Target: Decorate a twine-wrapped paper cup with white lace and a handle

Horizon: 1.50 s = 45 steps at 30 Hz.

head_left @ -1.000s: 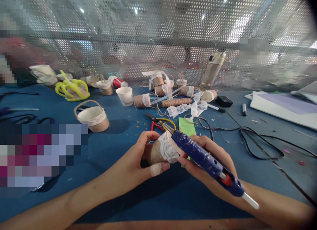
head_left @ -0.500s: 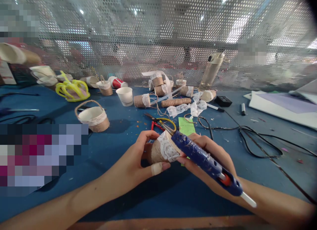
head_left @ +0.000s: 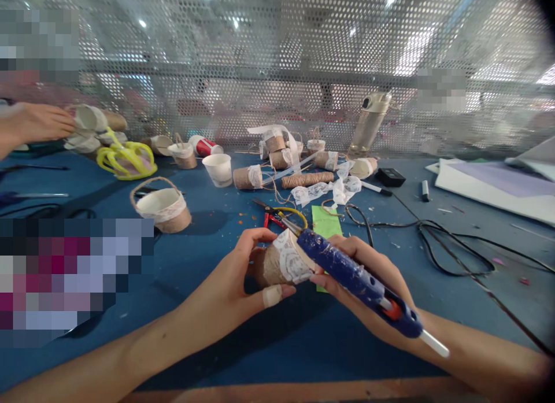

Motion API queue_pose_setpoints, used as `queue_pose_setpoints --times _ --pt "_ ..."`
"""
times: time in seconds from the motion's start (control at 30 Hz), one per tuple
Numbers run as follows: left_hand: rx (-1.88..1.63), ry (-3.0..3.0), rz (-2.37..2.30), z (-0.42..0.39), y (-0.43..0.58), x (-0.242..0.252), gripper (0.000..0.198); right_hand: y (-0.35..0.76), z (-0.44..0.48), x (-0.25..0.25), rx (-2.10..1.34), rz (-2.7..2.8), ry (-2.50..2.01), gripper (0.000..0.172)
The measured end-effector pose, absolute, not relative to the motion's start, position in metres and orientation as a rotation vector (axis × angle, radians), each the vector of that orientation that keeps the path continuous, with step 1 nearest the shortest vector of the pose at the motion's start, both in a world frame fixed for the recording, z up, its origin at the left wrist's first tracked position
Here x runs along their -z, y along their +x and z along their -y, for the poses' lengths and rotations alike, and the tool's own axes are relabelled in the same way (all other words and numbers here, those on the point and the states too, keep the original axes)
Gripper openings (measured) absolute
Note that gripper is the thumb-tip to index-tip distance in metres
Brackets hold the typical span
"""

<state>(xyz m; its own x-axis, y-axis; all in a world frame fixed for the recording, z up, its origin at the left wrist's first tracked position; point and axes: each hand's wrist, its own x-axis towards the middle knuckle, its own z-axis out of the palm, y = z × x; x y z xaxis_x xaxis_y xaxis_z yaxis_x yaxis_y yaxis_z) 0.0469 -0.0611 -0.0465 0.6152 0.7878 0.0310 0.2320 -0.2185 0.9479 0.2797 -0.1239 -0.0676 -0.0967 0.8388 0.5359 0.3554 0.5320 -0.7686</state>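
Observation:
Fingers and thumb of my left hand close round a small twine-wrapped paper cup, tilted on its side. White lace circles the cup near its rim. A bandage covers part of my left thumb. In my right hand lies a blue hot glue gun, its metal nozzle by the cup's rim and a white glue stick jutting from the back. My right fingertips also touch the rim; the glue gun partly hides them. Just beyond the cup lie red-and-yellow scissors and a green paper strip.
A handled twine basket stands left, near a yellow woven basket. Several decorated cups, a twine roll and loose lace lie ahead. A black cable curls right. Another person's hand reaches in at far left.
At far left, another person's hand has come into view, and the twine cup there has shifted right and down. My hands, the cup and the glue gun stay almost still.

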Motion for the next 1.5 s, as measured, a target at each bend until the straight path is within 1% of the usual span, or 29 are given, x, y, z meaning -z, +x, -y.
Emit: queue_pose_setpoints --times 0.37,0.53,0.63,0.77,0.87,1.0,1.13,1.23,1.37,1.5 --pt "-0.656 1.749 -0.818 0.061 0.047 0.047 0.050 0.281 0.123 0.066 -0.643 1.694 -0.996 0.027" --pt "-0.595 1.699 -0.815 0.058 0.044 0.047 0.053 0.280 0.124 0.064 -0.660 1.695 -0.999 0.027" --pt "-0.522 1.624 -0.782 0.054 0.042 0.046 0.052 0.278 0.125 0.058 -0.597 1.655 -0.977 0.023" --pt "-0.549 1.471 -0.684 0.052 0.041 0.047 0.047 0.275 0.124 0.052 -0.597 1.608 -0.990 0.019" --pt "-0.558 1.425 -0.636 0.052 0.042 0.047 0.048 0.276 0.123 0.053 -0.585 1.622 -0.970 0.019" --pt "-0.536 1.412 -0.634 0.052 0.043 0.048 0.049 0.278 0.122 0.059 -0.585 1.645 -0.904 0.024" --pt "-0.559 1.382 -0.610 0.052 0.043 0.051 0.046 0.279 0.122 0.063 -0.573 1.627 -0.983 0.023" --pt "-0.548 1.381 -0.617 0.051 0.043 0.052 0.048 0.281 0.122 0.064 -0.561 1.631 -0.973 0.025" --pt "-0.524 1.449 -0.657 0.051 0.043 0.050 0.047 0.281 0.121 0.065 -0.575 1.646 -0.909 0.031" --pt "-0.510 1.543 -0.704 0.053 0.043 0.049 0.048 0.281 0.121 0.068 -0.631 1.632 -0.871 0.033"
